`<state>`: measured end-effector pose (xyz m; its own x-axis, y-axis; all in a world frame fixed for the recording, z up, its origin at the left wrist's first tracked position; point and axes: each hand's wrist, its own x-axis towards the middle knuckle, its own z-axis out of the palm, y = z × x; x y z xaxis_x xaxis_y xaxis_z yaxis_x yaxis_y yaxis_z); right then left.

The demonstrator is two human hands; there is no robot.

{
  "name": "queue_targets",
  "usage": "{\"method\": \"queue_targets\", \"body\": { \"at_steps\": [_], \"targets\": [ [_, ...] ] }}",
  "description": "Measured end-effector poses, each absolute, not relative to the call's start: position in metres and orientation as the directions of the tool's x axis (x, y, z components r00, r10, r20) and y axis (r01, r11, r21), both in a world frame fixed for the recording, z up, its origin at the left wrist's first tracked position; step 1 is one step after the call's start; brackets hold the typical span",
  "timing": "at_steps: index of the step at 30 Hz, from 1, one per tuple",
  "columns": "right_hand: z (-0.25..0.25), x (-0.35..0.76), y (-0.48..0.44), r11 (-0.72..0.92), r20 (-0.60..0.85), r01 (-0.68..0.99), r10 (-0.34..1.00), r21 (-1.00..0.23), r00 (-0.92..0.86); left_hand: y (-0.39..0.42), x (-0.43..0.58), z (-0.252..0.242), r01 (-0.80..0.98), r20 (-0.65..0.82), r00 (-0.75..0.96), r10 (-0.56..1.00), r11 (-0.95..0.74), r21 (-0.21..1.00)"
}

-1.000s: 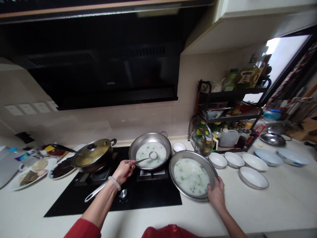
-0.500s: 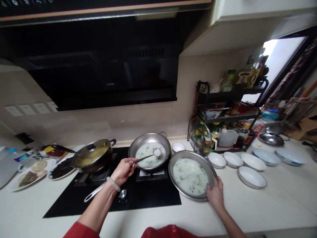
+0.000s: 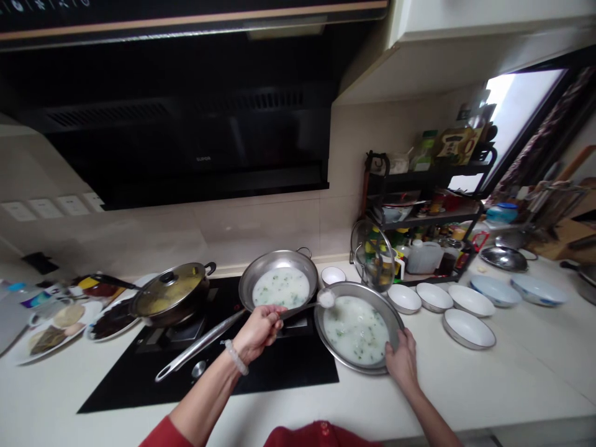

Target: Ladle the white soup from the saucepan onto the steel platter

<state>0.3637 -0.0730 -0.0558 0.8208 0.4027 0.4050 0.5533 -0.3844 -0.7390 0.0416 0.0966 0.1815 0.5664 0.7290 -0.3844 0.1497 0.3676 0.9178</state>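
Observation:
My left hand [image 3: 259,332] is closed round the handle of a ladle [image 3: 326,298]. The ladle's bowl, with whitish liquid in it, hangs over the left rim of a wide metal basin [image 3: 395,323]. White soup with green bits [image 3: 356,329] fills much of that basin. My right hand [image 3: 402,359] grips the basin's right rim, fingers partly hidden behind it. On the right burner stands a steel wok [image 3: 249,282] holding similar white soup; its long handle [image 3: 200,347] points towards the front left.
A lidded pan [image 3: 170,292] is on the left burner of the black cooktop [image 3: 298,369]. Plates of food [image 3: 63,329] lie at the left. White bowls [image 3: 469,329] and a spice rack [image 3: 423,217] with a glass lid [image 3: 372,254] are at the right. The range hood [image 3: 200,136] hangs above.
My left hand has moved right, carrying the ladle from over the wok to the basin's left rim. My right hand stays on the basin.

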Motion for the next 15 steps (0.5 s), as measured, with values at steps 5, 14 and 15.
{"method": "queue_targets", "body": {
  "at_steps": [5,14,15],
  "targets": [
    [-0.056,0.364,-0.073,-0.392,0.397,0.558,0.421,-0.731,0.816,0.081,0.06,0.161,0.252,-0.374,0.598,0.708,0.278,0.927],
    [-0.057,0.364,-0.074,-0.385,0.407,0.561,0.413,-0.733,0.815,0.062,0.069,0.135,0.33,0.125,0.794,0.595,-0.595,0.733],
    [-0.057,0.364,-0.074,-0.388,0.406,0.562,0.416,-0.73,0.814,0.06,0.068,0.135,0.321,0.138,0.823,0.551,-0.652,0.687]
  ]
}}
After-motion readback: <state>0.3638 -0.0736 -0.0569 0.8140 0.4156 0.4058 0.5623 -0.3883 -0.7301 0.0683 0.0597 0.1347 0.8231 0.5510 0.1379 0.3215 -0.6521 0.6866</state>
